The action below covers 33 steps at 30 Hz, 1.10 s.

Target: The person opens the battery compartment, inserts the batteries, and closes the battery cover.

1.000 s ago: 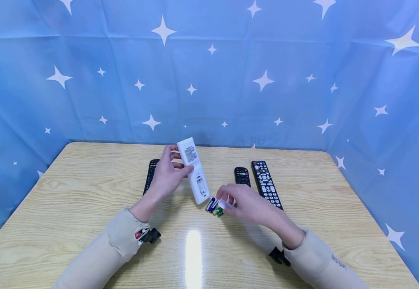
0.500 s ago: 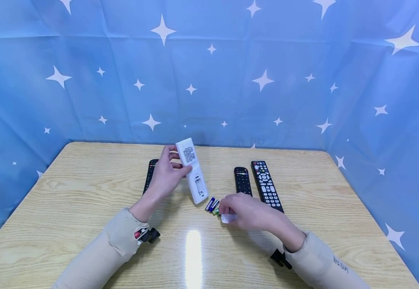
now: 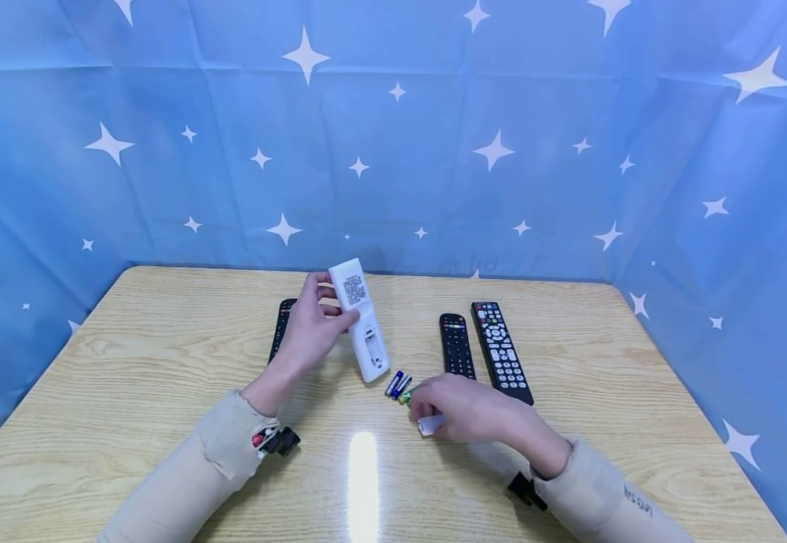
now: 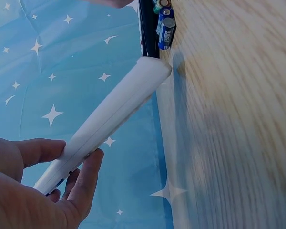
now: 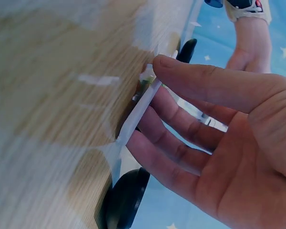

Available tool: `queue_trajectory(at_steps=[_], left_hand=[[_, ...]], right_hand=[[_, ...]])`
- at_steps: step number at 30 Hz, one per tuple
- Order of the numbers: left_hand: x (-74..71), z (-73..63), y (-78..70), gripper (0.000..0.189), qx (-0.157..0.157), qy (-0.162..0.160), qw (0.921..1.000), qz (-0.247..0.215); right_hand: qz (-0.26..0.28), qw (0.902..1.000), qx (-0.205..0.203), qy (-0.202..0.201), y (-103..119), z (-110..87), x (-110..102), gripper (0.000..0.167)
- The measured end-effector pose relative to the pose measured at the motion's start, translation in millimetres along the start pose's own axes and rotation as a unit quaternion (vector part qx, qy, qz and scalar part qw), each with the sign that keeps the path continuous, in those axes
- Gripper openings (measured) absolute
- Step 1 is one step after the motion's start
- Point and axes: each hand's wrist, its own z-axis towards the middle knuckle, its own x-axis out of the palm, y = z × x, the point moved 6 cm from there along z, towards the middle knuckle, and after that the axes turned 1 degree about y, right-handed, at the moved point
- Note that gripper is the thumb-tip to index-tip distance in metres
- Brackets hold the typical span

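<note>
My left hand [image 3: 315, 320] grips a white remote control [image 3: 366, 341] by its upper part, thumb on the back. The remote is tilted, its back facing me, with an uncovered battery compartment [image 3: 373, 348] at the lower end. My right hand [image 3: 464, 407] pinches a small white battery cover [image 3: 430, 424] between thumb and fingers, low over the table. Just left of that hand lie two blue batteries [image 3: 399, 385]. Beside them, green batteries [image 3: 407, 397] are partly hidden by the right fingers. In the left wrist view, the remote's lower end [image 4: 157, 69] points towards the batteries.
A black remote [image 3: 457, 347] lies behind my right hand, and a larger black remote with white buttons [image 3: 502, 351] is to its right. Another black remote [image 3: 281, 332] is partly covered by my left hand. The wooden table [image 3: 163, 362] meets a blue star curtain [image 3: 393, 151].
My right hand has moved down towards me with the battery cover, away from the batteries, uncovering more of the middle black remote. The left hand and white remote stay nearly still.
</note>
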Motion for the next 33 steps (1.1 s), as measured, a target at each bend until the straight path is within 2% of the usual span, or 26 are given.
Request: queue_trajectory(at_steps=[5,8,14,18,33], left_hand=[[-0.5,0.4,0.2,0.060,0.002,0.000,1.0000,0.000],[-0.7,0.3,-0.3,0.060,0.003,0.000,1.0000,0.000],[-0.9,0.1,-1.1,0.061,0.003,-0.001,1.0000,0.004],[-0.7,0.1,-1.7,0.061,0.003,0.001,1.0000,0.006],[-0.9,0.3,-1.8,0.060,-0.002,0.001,0.9999,0.010]], right_hand=[[0.019,0.9998,0.002,0.012,-0.3,-0.2,-0.1,0.031],[0.019,0.9997,0.006,0.011,-1.5,-0.2,-2.2,0.025],[-0.010,0.9987,-0.023,-0.044,0.8,3.0,-10.4,0.007],[-0.023,0.9973,-0.031,-0.062,0.5,5.3,-11.3,0.009],[-0.040,0.9976,-0.016,-0.055,-2.1,11.3,-9.0,0.009]])
